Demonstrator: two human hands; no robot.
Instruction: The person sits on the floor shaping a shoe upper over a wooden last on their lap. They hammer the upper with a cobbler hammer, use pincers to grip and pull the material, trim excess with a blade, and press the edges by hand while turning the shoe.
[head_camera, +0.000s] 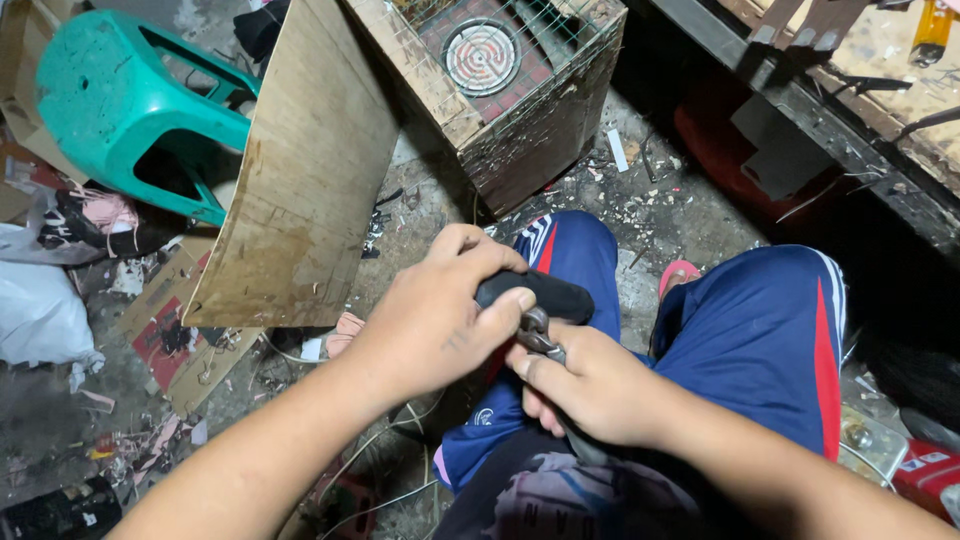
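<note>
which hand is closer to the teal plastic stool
Left. The left hand, gripping the black tool handle, lies on the side of the teal stool; the right hand is farther right, over the lap.

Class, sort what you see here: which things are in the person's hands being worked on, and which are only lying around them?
In hand:
- black-handled metal pliers, gripped by left hand
- right hand at its jaws

Lying about:
- teal plastic stool
- plywood sheet
- wire-mesh wooden box
- white plastic bag
</note>
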